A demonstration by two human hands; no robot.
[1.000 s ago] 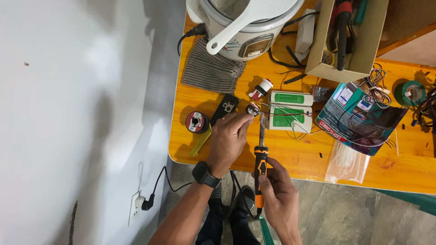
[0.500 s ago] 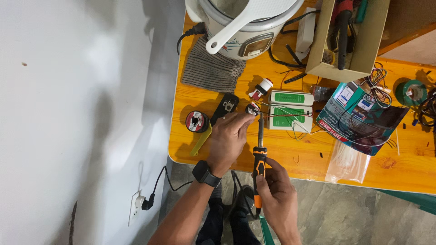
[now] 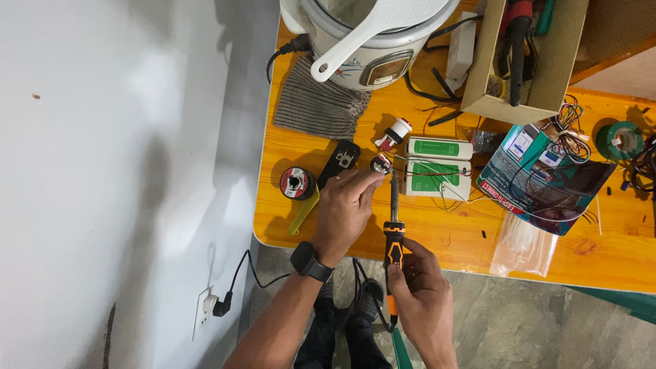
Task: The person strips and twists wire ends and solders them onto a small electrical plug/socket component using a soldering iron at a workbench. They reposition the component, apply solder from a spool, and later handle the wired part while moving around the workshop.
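Observation:
My right hand [image 3: 422,290] grips the orange and black handle of a soldering iron [image 3: 393,236], its metal tip pointing up the table toward a small round component [image 3: 380,164]. My left hand [image 3: 345,208], with a black watch on the wrist, pinches something thin right beside that component; what it holds is too small to tell. Thin red and white wires [image 3: 444,188] run from the component across two white and green tester boxes [image 3: 437,167].
On the orange table [image 3: 615,263] lie a solder spool [image 3: 297,182], a black plate, a grey cloth [image 3: 318,102], a rice cooker [image 3: 372,34] with a white spoon, a cardboard box of tools [image 3: 526,55], a printed package [image 3: 547,178], a plastic bag and green tape [image 3: 618,140]. A white wall stands left.
Both hands stay almost in place. The soldering iron's tip has shifted slightly toward the small component.

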